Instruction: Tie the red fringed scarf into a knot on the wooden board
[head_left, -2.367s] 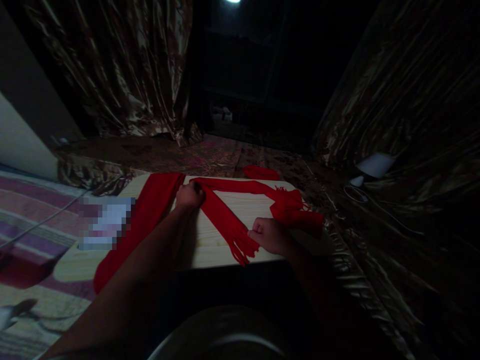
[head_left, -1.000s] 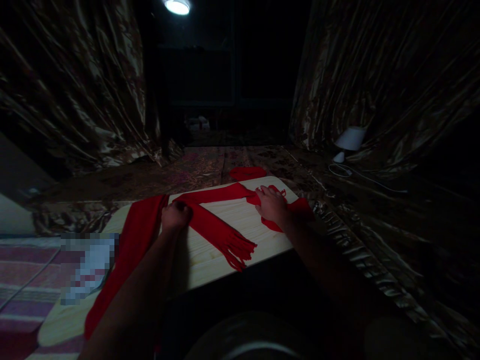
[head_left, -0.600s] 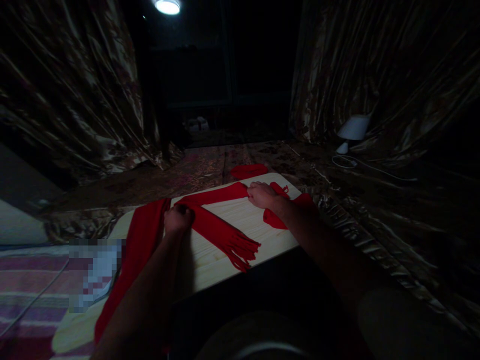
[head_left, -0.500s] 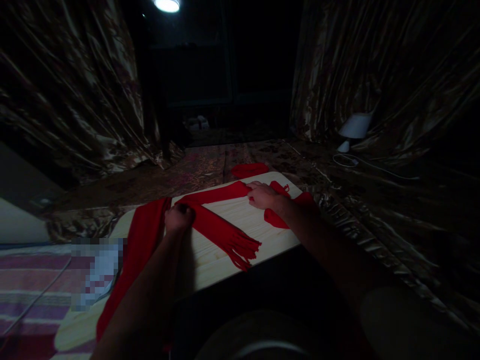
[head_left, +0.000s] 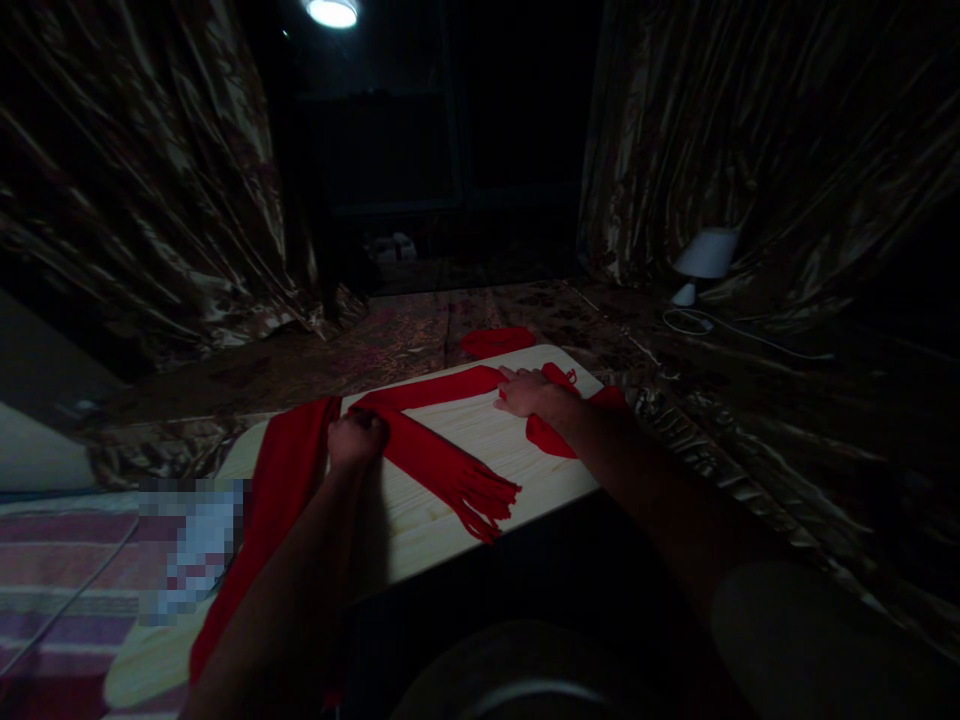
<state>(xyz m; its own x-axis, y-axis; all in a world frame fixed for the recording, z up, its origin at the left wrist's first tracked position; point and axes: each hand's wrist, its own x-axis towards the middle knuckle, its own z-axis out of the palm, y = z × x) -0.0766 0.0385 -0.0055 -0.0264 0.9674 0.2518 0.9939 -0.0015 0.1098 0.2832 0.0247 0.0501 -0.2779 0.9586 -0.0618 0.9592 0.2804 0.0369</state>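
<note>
A long red scarf [head_left: 427, 390] lies in folded bands on a pale wooden board [head_left: 457, 425]. Its fringed end [head_left: 487, 495] points toward the board's near edge. My left hand [head_left: 356, 438] is closed on the scarf at the left fold; its fingertips are partly hidden. To the right, my right hand [head_left: 527, 392] rests on the scarf near the board's far side, with fingers stretched out to the left. More red cloth [head_left: 551, 437] lies bunched beneath and beside my right wrist. Another wide red band [head_left: 289, 470] runs down the left side, partly behind my left forearm.
A separate red cloth item [head_left: 497, 341] lies just past the board's far edge. A white lamp [head_left: 705, 255] with a cable stands at the right. Patterned curtains [head_left: 202, 180] hang on both sides. Striped bedding [head_left: 60, 570] is at the left, beside a blurred-out item [head_left: 199, 550].
Both hands stay nearly in place on the scarf. The view has shifted very slightly; the scarf's layout looks the same.
</note>
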